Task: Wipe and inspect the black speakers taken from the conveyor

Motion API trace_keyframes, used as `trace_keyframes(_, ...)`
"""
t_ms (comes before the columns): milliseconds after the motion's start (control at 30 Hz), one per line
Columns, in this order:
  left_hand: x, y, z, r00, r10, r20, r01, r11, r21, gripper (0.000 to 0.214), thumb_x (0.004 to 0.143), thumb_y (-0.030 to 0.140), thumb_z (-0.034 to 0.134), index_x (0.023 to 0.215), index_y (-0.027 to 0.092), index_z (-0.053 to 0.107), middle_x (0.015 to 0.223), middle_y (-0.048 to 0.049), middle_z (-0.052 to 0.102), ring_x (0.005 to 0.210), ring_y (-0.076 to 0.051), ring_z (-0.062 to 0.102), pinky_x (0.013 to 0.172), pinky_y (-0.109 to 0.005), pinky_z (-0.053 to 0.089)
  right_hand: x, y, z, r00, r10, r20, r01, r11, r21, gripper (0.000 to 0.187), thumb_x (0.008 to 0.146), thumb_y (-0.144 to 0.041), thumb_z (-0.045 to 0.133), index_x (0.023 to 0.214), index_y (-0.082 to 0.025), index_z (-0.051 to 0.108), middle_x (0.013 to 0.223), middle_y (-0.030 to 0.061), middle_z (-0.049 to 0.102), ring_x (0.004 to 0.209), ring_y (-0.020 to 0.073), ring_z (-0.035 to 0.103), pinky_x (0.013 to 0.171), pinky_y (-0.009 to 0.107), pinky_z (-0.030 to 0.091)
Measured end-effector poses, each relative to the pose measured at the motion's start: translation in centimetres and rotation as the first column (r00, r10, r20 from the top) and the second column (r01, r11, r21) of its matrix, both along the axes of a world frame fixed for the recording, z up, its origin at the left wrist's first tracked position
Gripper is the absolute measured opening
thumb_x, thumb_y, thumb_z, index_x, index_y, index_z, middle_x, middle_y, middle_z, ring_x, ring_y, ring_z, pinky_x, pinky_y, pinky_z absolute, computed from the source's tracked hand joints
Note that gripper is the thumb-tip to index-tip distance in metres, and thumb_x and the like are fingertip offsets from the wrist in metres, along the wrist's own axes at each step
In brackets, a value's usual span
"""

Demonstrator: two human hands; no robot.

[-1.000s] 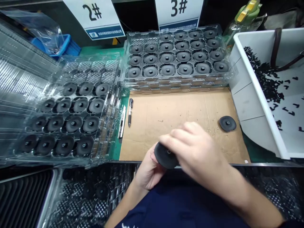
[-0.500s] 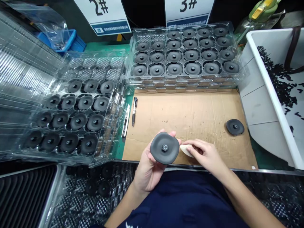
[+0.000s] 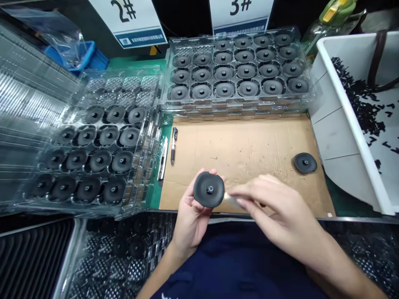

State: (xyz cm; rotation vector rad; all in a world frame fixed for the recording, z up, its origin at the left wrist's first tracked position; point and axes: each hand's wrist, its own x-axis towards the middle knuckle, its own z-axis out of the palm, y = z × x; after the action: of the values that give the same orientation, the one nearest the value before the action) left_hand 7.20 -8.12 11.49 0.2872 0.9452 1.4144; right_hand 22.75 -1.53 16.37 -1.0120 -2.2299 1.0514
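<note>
A round black part (image 3: 202, 195) with a small raised stud at its centre rests in my left hand (image 3: 193, 220), whose fingers hold it from beneath and around the edge. My right hand (image 3: 277, 207), blurred by motion, pinches a thin whitish piece (image 3: 231, 199) whose tip is at the right rim of the part. What exactly the whitish piece is cannot be made out. Another round black part (image 3: 305, 162) lies on the cardboard sheet (image 3: 243, 145) to the right.
Clear trays of round black parts stand at the left (image 3: 145, 160) and back (image 3: 237, 99). A pen (image 3: 173, 146) and a utility knife (image 3: 162, 158) lie by the cardboard's left edge. At right, a white bin (image 3: 352, 116) holds small black scraps; a blue bin (image 3: 98, 58) sits back left.
My left hand has shifted slightly left with the black part. The right hand has come up closer to the camera, turning the whitish piece against or beside the part's rim.
</note>
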Motion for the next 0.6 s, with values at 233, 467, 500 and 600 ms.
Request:
trace_keyframes(233,0.4,0.5,0.4,1.000,-0.004,-0.002,0.004,1.000,0.013,0.055,0.070,0.034,0.072,0.123,0.030,0.055,0.133,-0.0050,0.053,0.119,-0.024,0.052,0.095,-0.029,0.047,0.5,-0.2,-0.3,0.998,-0.014,-0.060,0.002,0.980,-0.201,0.019,0.088,-0.018,0.051,0.102,-0.021,0.064,0.088,0.0005,0.066,0.071,0.0111,0.055,0.065,0.025,0.042)
trace_keyframes(467,-0.1,0.7,0.8,0.999,-0.039,0.037,0.038,0.999,0.022,0.060,0.066,0.041,0.074,0.123,0.030,0.055,0.133,-0.0068,0.052,0.115,-0.030,0.054,0.090,-0.035,0.051,3.7,-0.9,-4.1,0.958,-0.279,-0.062,0.183,0.766,-0.616,0.022,0.087,-0.034,0.053,0.100,-0.019,0.065,0.078,0.0024,0.065,0.059,0.0104,0.055,0.048,0.020,0.040)
trace_keyframes(500,0.0,0.7,0.8,0.998,-0.049,0.040,0.048,0.999,0.019,0.061,0.066,0.040,0.075,0.123,0.030,0.055,0.133,-0.0070,0.052,0.115,-0.031,0.054,0.090,-0.036,0.051,3.6,-0.9,-4.2,0.944,-0.325,-0.056,0.229,0.767,-0.600,0.022,0.087,-0.033,0.054,0.100,-0.019,0.065,0.076,0.0022,0.064,0.058,0.0101,0.054,0.047,0.020,0.040)
trace_keyframes(600,0.5,0.8,0.9,0.998,-0.054,0.027,0.054,0.999,0.005,0.062,0.065,0.039,0.076,0.123,0.030,0.054,0.133,-0.0071,0.052,0.116,-0.031,0.053,0.092,-0.037,0.050,2.3,-0.6,-2.7,0.924,-0.369,-0.104,0.290,0.850,-0.440,0.019,0.088,-0.029,0.053,0.104,-0.023,0.064,0.085,0.0012,0.065,0.064,0.0100,0.055,0.053,0.021,0.043)
